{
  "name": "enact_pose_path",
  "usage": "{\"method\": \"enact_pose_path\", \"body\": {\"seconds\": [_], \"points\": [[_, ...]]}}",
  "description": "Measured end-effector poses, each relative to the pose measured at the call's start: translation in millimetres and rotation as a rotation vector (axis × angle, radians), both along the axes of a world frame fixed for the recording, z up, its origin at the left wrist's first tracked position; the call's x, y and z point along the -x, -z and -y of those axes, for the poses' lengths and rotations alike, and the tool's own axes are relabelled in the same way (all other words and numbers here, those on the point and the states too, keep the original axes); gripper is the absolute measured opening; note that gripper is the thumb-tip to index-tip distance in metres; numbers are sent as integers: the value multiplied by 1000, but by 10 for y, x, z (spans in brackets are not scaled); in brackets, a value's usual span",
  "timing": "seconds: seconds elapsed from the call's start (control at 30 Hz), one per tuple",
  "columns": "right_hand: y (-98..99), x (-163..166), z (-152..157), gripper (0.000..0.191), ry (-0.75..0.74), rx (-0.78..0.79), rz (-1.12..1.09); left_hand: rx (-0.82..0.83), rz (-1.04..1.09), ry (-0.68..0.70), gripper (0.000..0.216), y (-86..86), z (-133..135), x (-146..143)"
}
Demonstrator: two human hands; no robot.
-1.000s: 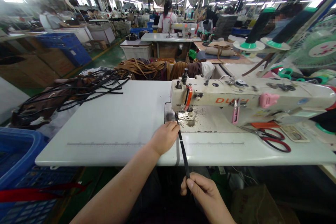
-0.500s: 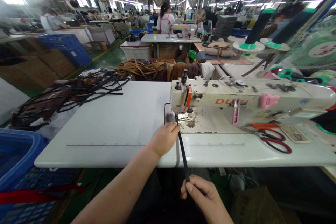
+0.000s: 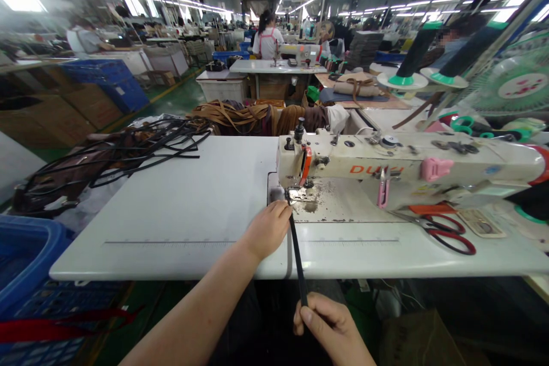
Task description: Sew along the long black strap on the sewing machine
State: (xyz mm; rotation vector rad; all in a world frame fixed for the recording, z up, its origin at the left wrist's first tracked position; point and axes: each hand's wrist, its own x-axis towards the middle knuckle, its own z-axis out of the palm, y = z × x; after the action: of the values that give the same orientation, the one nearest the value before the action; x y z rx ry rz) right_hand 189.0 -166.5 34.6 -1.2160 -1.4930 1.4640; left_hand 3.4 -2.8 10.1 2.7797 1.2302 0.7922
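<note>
A narrow black strap [image 3: 297, 251] runs from under the needle area of the sewing machine [image 3: 377, 166] down over the table's front edge. Close to the presser foot, my left hand [image 3: 269, 229] rests on the table with its fingers closed on the strap's left side. Below the table edge, my right hand [image 3: 321, 320] pinches the strap between thumb and fingers, and the strap looks taut between both hands. The strap's end beyond my right hand is hidden.
Red-handled scissors [image 3: 448, 233] and pink thread snips [image 3: 383, 189] lie by the machine. Black straps [image 3: 158, 151] hang over the table's left back corner. A blue basket [image 3: 32, 246] stands at left. Thread cones [image 3: 407, 57] rise at right. A person [image 3: 268, 40] sits ahead.
The view has shifted slightly, so the table sits a little lower in the picture. Both hands keep their hold on the strap, in nearly the same places.
</note>
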Motion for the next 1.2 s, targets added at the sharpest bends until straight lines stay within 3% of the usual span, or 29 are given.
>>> {"method": "enact_pose_path", "body": {"seconds": [0.23, 0.43, 0.7, 1.2], "points": [[67, -1, 8, 47, -7, -24, -1, -45, -60, 35, 13, 35, 10, 30], [147, 0, -19, 38, 79, -88, -21, -75, -49, 28, 12, 25, 26, 24], [106, 31, 0, 47, 83, 134, -91, -97, -63, 39, 11, 13, 22, 24], [29, -19, -7, 49, 36, 40, -27, -79, -48, 31, 14, 15, 9, 26]]}}
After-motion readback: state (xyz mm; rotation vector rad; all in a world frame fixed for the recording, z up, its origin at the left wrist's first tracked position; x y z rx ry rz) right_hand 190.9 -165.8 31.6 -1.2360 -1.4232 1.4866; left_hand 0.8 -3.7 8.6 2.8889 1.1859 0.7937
